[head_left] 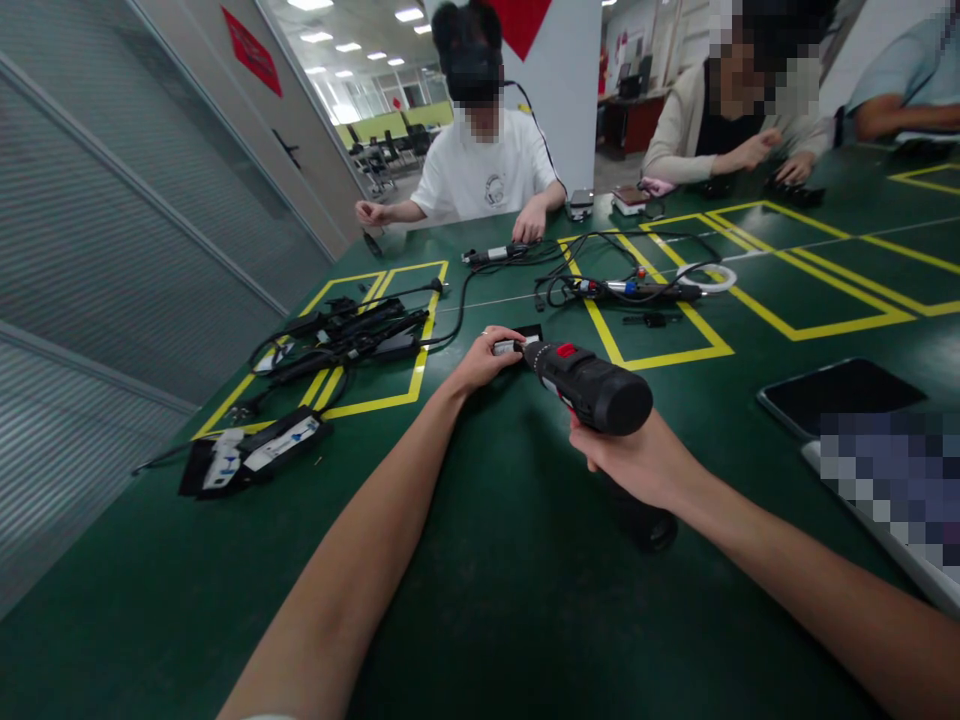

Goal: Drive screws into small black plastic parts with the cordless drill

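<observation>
My right hand (637,462) grips the handle of a black cordless drill (592,385) with a red switch, its nose pointing away and to the left. The drill's tip meets a small black and silver part (517,343) lying on the green table (525,580). My left hand (484,360) is closed around that part, pinning it to the table, with a ring on one finger. The drill's lower handle is hidden behind my right hand.
A pile of black adapters and cables (345,335) fills a yellow-taped box at left. Opened black units (251,452) lie nearer. More cables and a tool (637,288) sit ahead. A tablet (840,392) is at right. Other people sit across the table.
</observation>
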Demonstrator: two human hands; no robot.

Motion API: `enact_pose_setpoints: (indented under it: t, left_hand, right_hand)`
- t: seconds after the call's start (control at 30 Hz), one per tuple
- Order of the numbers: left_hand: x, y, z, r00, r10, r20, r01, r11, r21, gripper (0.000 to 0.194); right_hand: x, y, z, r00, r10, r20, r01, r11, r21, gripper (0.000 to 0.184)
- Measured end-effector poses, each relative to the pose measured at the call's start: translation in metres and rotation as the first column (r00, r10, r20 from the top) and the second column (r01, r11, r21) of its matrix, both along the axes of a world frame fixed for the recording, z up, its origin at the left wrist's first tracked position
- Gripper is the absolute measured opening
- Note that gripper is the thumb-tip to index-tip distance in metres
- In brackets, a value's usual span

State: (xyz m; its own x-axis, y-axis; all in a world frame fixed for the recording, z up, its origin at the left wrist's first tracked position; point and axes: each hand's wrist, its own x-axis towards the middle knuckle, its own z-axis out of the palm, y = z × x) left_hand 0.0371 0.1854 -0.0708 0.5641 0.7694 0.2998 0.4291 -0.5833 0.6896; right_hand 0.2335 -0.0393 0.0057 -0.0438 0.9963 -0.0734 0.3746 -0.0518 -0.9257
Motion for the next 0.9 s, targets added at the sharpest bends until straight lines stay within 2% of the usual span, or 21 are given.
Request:
enact_pose_setpoints:
  t: [0.3,0.5,0.9]
  left_hand:
    - [0.0017,-0.0001,0.0018,1.0,0.006,0.01,-0.005,1.0,-0.023,0.03]
    - [0.001,0.0007,0.0012,0.999,-0.019,0.032,0.019,1.0,-0.018,0.03]
    - [0.001,0.0003,0.0013,1.0,-0.003,0.022,0.003,1.0,-0.01,0.03]
  right_hand:
    - [0.0028,-0.0002,0.0075,1.0,0.02,0.023,-0.019,0.998,-0.056,0.01]
    - [0.0069,0.001,0.0049,0.999,0.031,-0.037,-0.035,0.991,-0.128,0.009]
    - [0.0065,0.0016,0.0058,0.998,0.006,-0.067,-0.015,0.991,-0.131,0.008]
